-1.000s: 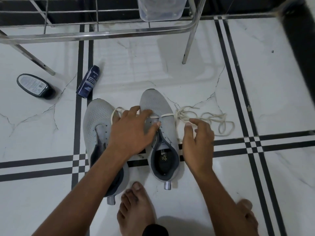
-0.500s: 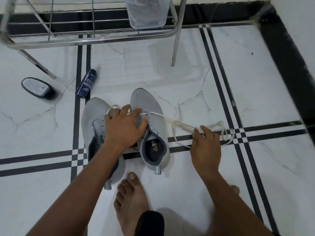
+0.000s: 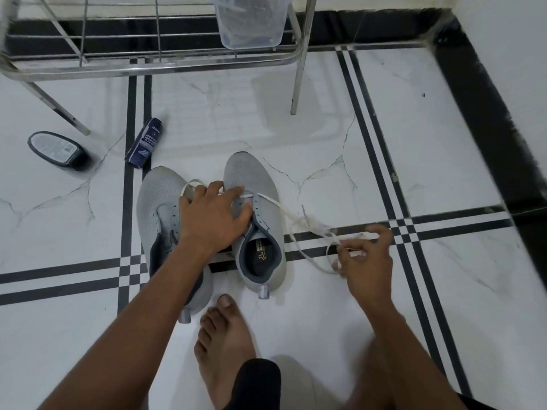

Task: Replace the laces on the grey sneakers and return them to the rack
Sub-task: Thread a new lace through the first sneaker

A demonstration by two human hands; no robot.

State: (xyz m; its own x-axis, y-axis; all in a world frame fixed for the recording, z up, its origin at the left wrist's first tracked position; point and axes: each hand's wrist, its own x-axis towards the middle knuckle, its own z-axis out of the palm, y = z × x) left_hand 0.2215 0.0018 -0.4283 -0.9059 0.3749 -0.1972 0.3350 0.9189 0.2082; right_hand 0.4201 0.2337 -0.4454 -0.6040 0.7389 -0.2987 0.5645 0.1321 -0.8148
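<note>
Two grey sneakers stand side by side on the white tiled floor, the left sneaker (image 3: 159, 196) and the right sneaker (image 3: 251, 179), toes pointing away from me. My left hand (image 3: 211, 216) rests spread across both, its fingers lying on the right sneaker's eyelets. A white lace (image 3: 284, 210) runs through the right sneaker's front eyelets and out to the right in loose loops. My right hand (image 3: 365, 255) pinches that lace's loops just above the floor, right of the sneaker. A short lace end also shows above my left hand.
A metal shoe rack (image 3: 154, 63) stands behind the sneakers, with a clear plastic tub (image 3: 251, 22) on it. A dark spray can (image 3: 145, 143) and a black polish bottle (image 3: 56, 149) lie at the left. My bare foot (image 3: 222, 344) is just behind the sneakers. A black skirting borders the wall at the right.
My right hand has drawn the lace away to the right and towards me, stretching it out from the right sneaker. My left hand stays on the sneakers.
</note>
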